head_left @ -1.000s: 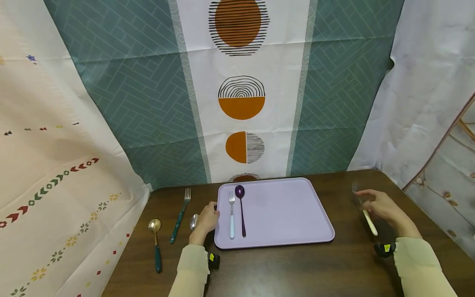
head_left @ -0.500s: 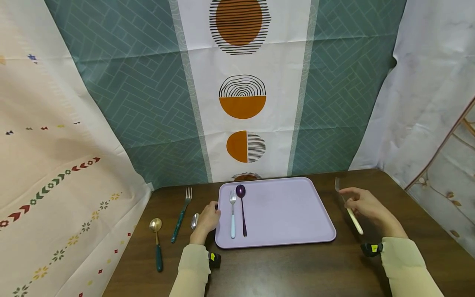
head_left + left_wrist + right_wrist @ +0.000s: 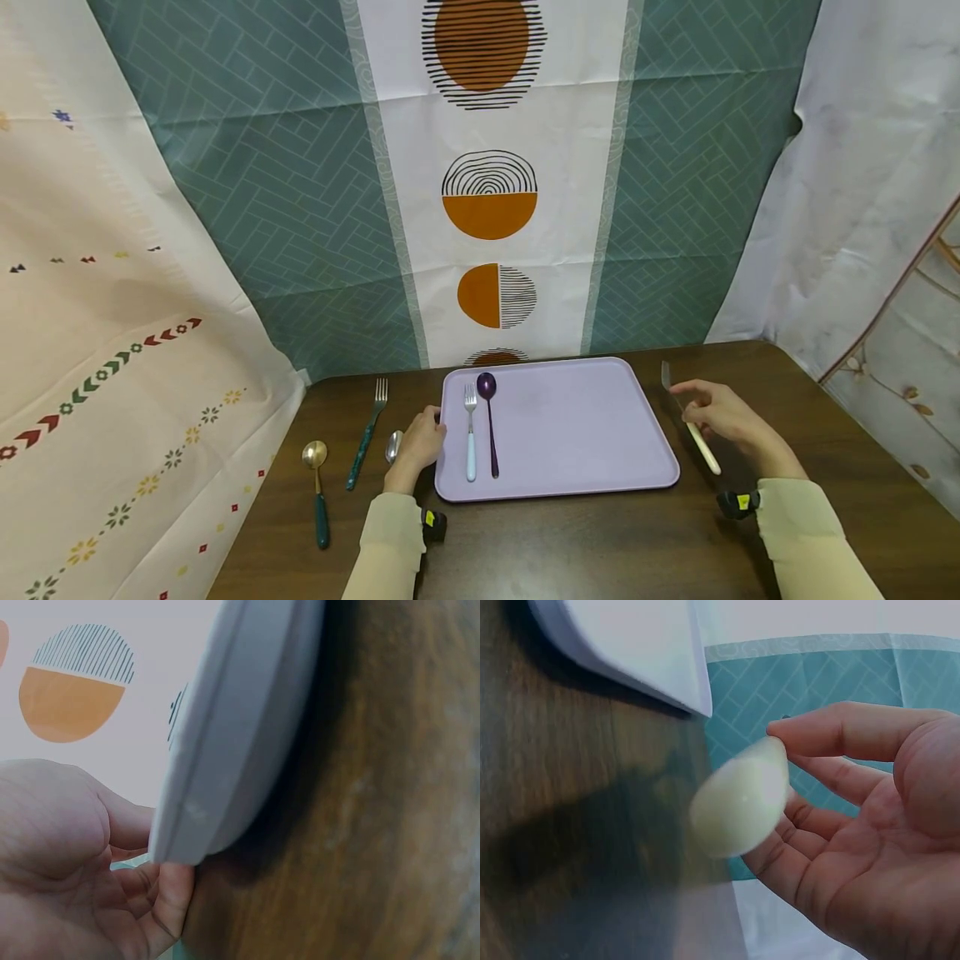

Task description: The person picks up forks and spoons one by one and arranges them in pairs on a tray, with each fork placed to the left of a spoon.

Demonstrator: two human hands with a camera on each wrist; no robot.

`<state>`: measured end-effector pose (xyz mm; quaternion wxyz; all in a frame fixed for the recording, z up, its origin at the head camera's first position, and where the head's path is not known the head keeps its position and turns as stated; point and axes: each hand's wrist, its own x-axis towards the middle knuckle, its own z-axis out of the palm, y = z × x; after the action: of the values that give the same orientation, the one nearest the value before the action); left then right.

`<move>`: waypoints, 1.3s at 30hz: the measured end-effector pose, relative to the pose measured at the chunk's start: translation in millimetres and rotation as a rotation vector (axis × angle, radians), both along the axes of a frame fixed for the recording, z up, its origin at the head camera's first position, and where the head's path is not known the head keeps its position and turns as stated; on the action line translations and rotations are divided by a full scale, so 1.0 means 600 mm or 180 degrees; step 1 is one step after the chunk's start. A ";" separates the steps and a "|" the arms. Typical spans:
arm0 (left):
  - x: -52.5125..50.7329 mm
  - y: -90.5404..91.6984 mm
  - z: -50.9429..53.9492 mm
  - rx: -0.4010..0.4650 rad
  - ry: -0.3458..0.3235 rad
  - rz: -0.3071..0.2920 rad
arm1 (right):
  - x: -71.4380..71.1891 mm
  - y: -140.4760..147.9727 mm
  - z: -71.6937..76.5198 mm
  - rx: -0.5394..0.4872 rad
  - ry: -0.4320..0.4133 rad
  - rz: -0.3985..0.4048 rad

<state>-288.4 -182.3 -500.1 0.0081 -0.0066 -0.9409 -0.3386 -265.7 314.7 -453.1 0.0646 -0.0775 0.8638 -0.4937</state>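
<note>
A lilac tray (image 3: 577, 425) lies at the middle of the table, holding a fork with a pale blue handle (image 3: 471, 458) and a dark purple spoon (image 3: 487, 387) at its left side. My left hand (image 3: 420, 443) grips the tray's left edge; the left wrist view shows thumb and fingers about the rim (image 3: 196, 817). Just right of the tray, my right hand (image 3: 731, 421) pinches a fork with a cream handle (image 3: 703, 450), its tines pointing away from me. In the right wrist view that handle's rounded end (image 3: 742, 806) faces the camera.
Left of the tray on the brown table (image 3: 555, 550) lie a gold spoon with a green handle (image 3: 321, 521), a fork with a dark green handle (image 3: 360, 454) and a silver spoon (image 3: 393, 447), partly hidden by my left hand. Patterned cloth (image 3: 300, 208) hangs behind.
My right hand has moved left with the cream-handled fork, from the table's right part to near the tray's right edge. My left hand has stayed on the tray edge.
</note>
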 end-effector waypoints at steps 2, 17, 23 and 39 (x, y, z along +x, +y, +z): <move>0.000 0.000 -0.002 0.0005 -0.0018 0.0008 | -0.001 -0.005 0.001 -0.0047 -0.0019 0.0020; 0.001 0.004 0.002 -0.0026 -0.0021 0.0013 | -0.011 -0.050 0.004 -0.0229 -0.0085 0.0113; -0.001 0.002 0.001 -0.0034 -0.0015 0.0016 | -0.014 -0.060 0.005 -0.0206 -0.0089 0.0120; 0.004 0.003 0.004 -0.0006 -0.0019 0.0007 | -0.012 -0.080 0.003 -0.0273 -0.0054 0.0244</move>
<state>-286.3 -180.5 -497.6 0.0057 -0.0045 -0.9413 -0.3376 -272.9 266.5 -451.3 0.0873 -0.1090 0.8377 -0.5280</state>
